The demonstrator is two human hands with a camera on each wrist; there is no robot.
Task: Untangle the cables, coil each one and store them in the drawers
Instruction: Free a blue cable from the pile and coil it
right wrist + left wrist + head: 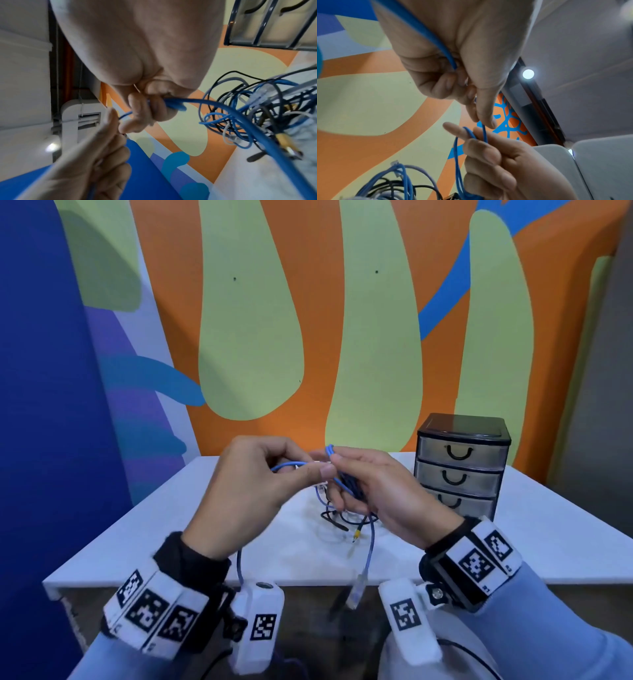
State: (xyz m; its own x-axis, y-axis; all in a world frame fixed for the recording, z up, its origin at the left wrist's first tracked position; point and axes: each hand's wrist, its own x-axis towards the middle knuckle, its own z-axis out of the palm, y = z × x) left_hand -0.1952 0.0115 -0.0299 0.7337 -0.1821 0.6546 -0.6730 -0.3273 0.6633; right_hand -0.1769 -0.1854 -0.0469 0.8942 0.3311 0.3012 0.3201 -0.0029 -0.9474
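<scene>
Above the white table (164,529) both hands hold one blue cable (370,546). My left hand (313,467) pinches a strand between thumb and fingers; the strand also runs through its palm in the left wrist view (481,120). My right hand (337,474) grips a few blue loops (173,104) in its curled fingers. Below the hands a tangle of blue, black and pale cables (346,517) lies on the table. A clear plug (356,594) of the blue cable hangs past the front edge. A yellow-tipped plug (357,531) sticks out of the tangle.
A small black drawer unit (462,467) with three shut translucent drawers stands at the table's back right, just right of my right hand. A painted wall rises behind the table. The table's front edge (308,582) lies close to my wrists.
</scene>
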